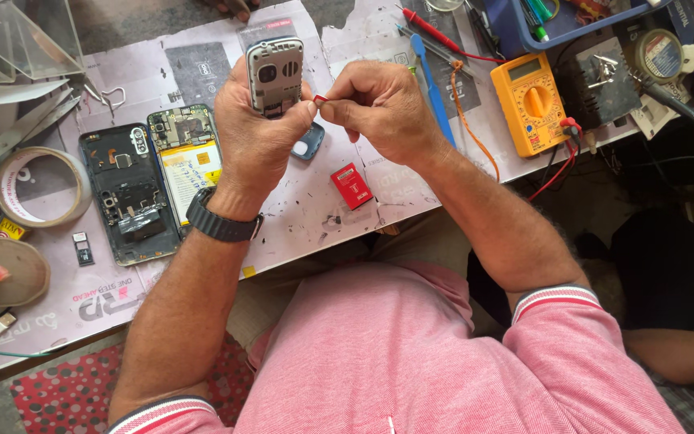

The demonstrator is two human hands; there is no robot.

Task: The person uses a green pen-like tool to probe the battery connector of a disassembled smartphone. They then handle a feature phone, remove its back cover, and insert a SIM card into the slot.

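Left hand [255,128] clamped round small phone [275,74], held above the bench [299,217]. Right hand [383,108] pinches a tiny red chip [320,100] beside it. Loose pinch could drop the chip among clutter.

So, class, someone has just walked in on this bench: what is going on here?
A person holds a small grey phone, back cover off, upright in the left hand. The right hand pinches a tiny red piece at the phone's edge. On the table lie an opened smartphone beside its back shell, a small red card, a roll of tape and a yellow multimeter.
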